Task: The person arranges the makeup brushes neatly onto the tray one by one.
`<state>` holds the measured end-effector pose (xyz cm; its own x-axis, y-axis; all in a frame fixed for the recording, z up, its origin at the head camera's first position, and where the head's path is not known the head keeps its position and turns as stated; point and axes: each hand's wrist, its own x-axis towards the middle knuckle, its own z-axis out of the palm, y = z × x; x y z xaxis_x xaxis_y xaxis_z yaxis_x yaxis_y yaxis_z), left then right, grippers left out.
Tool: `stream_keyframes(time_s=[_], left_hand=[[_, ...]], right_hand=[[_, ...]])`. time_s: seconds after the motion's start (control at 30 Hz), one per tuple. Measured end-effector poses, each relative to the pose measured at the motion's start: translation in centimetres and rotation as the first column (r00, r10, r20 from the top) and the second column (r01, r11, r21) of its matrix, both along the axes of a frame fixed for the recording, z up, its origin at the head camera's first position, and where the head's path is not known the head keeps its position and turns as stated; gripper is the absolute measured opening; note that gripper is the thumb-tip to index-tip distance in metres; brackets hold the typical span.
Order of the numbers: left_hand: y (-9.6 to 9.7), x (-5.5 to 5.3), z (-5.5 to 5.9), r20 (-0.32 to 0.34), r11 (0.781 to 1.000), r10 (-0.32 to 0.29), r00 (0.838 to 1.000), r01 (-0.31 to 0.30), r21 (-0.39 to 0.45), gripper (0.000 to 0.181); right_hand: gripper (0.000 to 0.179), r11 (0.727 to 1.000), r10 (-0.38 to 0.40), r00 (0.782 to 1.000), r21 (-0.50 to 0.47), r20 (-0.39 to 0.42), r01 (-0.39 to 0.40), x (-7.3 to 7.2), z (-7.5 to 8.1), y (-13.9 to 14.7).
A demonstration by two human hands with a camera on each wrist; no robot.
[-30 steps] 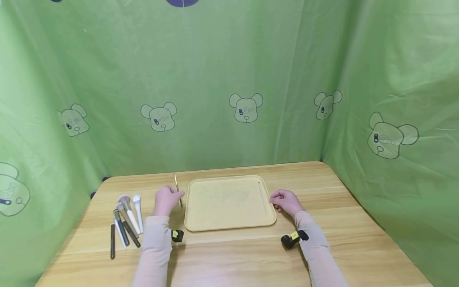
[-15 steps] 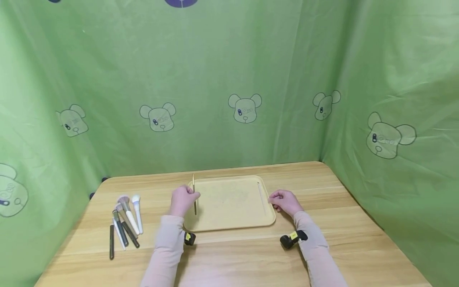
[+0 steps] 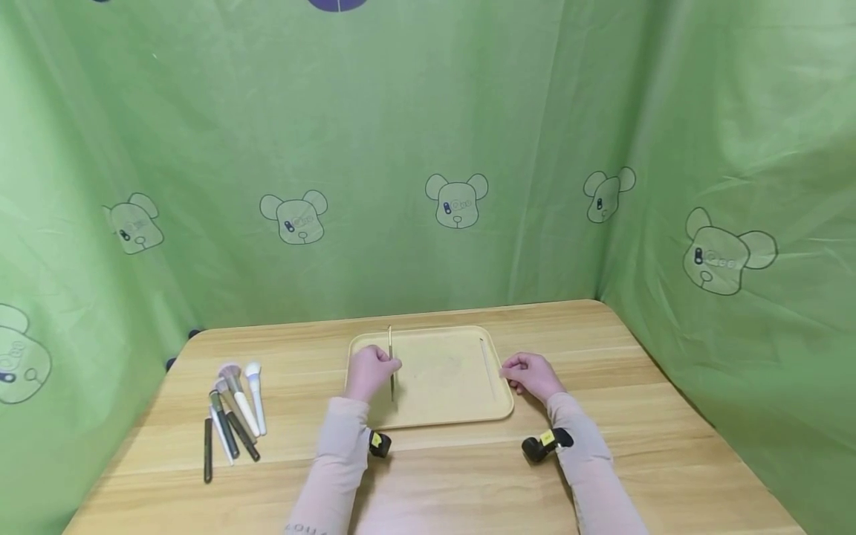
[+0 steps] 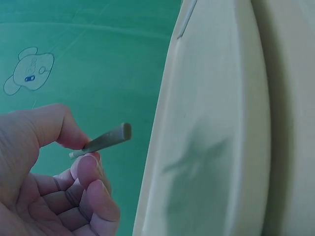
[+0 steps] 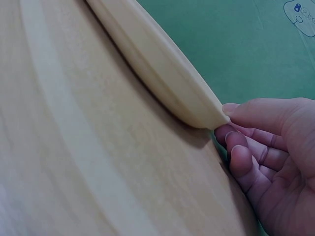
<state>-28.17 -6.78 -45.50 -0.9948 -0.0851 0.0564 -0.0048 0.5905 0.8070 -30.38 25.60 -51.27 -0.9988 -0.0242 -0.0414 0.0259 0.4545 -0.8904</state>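
Note:
My left hand (image 3: 370, 371) pinches a slim makeup brush (image 3: 391, 343) between thumb and fingertips, above the left part of a pale yellow tray (image 3: 435, 401). The brush stands nearly upright in the head view. In the left wrist view the dark handle (image 4: 108, 139) points toward the camera, and the hand's shadow falls on the tray. At the tray's right side, my right hand (image 3: 533, 374) pinches the rim, thumb on top and fingers beneath, as the right wrist view shows. A thin, pale brush (image 3: 488, 368) lies lengthwise inside the tray near that right rim.
Left of the tray, several makeup brushes lie in a loose pile, among them a white-handled one (image 3: 255, 394) and a black-handled one (image 3: 208, 451). The wooden table (image 3: 455, 475) meets green curtains (image 3: 374, 275) at the back and sides.
My left hand has carried the slim brush rightward, from beside the tray's left edge to over the tray. The right hand stays on the rim, and the tray has not visibly moved.

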Motion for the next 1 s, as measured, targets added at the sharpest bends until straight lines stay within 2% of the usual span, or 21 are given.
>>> stream_keyframes(time_s=[0.17, 0.43, 0.67, 1.0], left_hand=[[1.6, -0.1, -0.3, 0.010, 0.999, -0.017, 1.000, 0.017, 0.040, 0.015], [3.8, -1.1, -1.1, 0.012, 0.997, -0.045, 0.999, 0.044, 0.061, 0.013], [5.7, -1.5, -1.0, 0.029, 0.994, -0.090, 0.995, 0.089, 0.063, 0.010], [8.4, -2.5, -1.0, 0.080, 0.982, -0.149, 0.986, 0.139, 0.126, 0.018]], right_hand=[[0.021, 1.000, 0.004, 1.000, 0.000, 0.002, -0.004, 0.1, 0.2, -0.1], [0.022, 1.000, 0.003, 1.000, -0.001, 0.008, -0.003, 0.1, 0.1, -0.1], [0.022, 1.000, 0.004, 1.000, 0.003, 0.006, -0.004, 0.1, -0.1, 0.0], [0.023, 1.000, 0.018, 1.000, 0.006, 0.011, -0.018, -0.1, 0.0, 0.2]])
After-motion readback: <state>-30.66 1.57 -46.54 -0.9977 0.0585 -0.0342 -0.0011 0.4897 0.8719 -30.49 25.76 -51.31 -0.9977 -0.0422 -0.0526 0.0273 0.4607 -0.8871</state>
